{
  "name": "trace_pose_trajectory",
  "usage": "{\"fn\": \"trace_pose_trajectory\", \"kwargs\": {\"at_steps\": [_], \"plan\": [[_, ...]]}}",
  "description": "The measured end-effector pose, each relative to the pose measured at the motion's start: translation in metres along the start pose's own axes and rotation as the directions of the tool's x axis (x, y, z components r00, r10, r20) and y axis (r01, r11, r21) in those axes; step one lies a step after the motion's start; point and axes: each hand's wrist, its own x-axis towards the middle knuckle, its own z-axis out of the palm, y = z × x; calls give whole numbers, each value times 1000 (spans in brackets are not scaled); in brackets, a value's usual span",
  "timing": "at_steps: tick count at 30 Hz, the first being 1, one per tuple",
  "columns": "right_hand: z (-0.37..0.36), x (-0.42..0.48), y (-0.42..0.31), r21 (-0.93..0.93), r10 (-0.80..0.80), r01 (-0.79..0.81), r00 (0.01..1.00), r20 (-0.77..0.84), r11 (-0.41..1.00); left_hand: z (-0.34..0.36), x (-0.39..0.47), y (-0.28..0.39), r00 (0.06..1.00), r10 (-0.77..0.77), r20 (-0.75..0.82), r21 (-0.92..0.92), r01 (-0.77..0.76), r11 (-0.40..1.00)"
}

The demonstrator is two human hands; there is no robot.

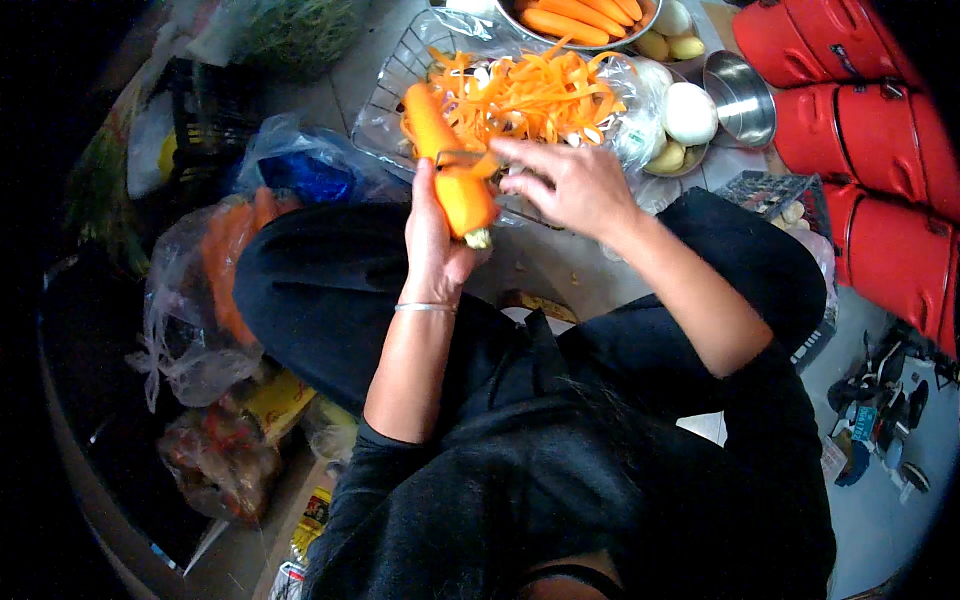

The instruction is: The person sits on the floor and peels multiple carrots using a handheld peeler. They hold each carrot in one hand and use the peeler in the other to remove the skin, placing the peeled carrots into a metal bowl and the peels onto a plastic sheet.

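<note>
My left hand [436, 240] is closed around the thick end of a carrot [461, 202], whose stem stub points towards me. The carrot's thin end reaches out over a wire basket [386, 105] lined with clear plastic. Across the carrot lies a vegetable peeler [457, 157], blurred, with its handle mostly hidden by my right hand [555, 176]. The fingers of that hand are on the peeler, the forefinger stretched out. An orange strip hangs at the blade. Carrot peelings [532, 90] are heaped in the basket, with some white bits among them.
Beyond the basket stands a metal bowl of peeled carrots [574, 22]. To the right are a peeled white vegetable [690, 114], potatoes [666, 159], a steel bowl [739, 97] and red containers [870, 142]. A plastic bag of carrots [225, 262] lies by my left knee.
</note>
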Motion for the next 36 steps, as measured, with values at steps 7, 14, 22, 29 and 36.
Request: {"fn": "trace_pose_trajectory", "kwargs": {"at_steps": [7, 14, 22, 29, 36], "plan": [[0, 35, 75, -154, 390, -379, 919, 53, 913, 5, -16, -5, 925, -322, 200, 225, 277, 934], [35, 20, 118, -76, 457, -451, 867, 200, 889, 8, -12, -1, 955, -198, 220, 158, 165, 974], [-4, -9, -9, 187, 162, -161, 987, 11, 969, -9, 8, 5, 992, -35, 122, -159, 55, 986], [1, -11, -14, 14, -29, 28, 999, 26, 999, -1, 1, 2, 999, 9, -44, -114, -14, 993], [0, 32, 71, -197, 303, -294, 953, 20, 935, 7, -16, -4, 913, -369, 175, 169, 341, 925]]}}
